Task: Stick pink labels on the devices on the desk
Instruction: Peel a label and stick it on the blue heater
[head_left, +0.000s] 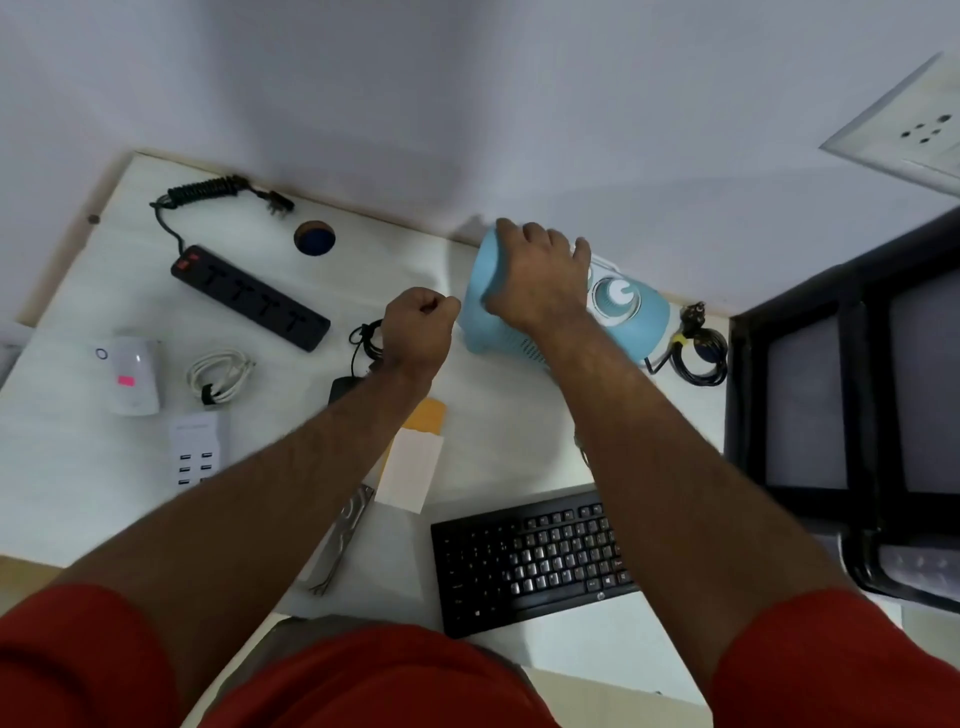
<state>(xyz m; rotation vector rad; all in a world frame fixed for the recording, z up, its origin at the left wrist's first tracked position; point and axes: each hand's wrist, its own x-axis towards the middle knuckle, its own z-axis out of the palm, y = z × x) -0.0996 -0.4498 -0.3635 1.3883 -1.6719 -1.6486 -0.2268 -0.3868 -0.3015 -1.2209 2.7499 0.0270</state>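
Observation:
A light-blue heater-like device (480, 301) with a white dial stands at the back of the white desk (519, 426). My right hand (540, 280) grips its top. My left hand (421, 327) is curled into a fist just left of the device; whether it pinches a label is not visible. A white device (136, 374) at the left carries a pink label (125, 380). A black power strip (249, 297), a white multi-port charger (198, 452) and a black keyboard (530, 561) show no label. An orange-and-white sheet (415, 447) lies under my left forearm.
A coiled white cable (221, 375) lies beside the white device. A black adapter and cord (358, 364) sit under my left wrist. The blue device's black plug cord (698, 348) is bundled at right. A black chair (852, 395) stands right of the desk. A cable hole (314, 238) opens near the wall.

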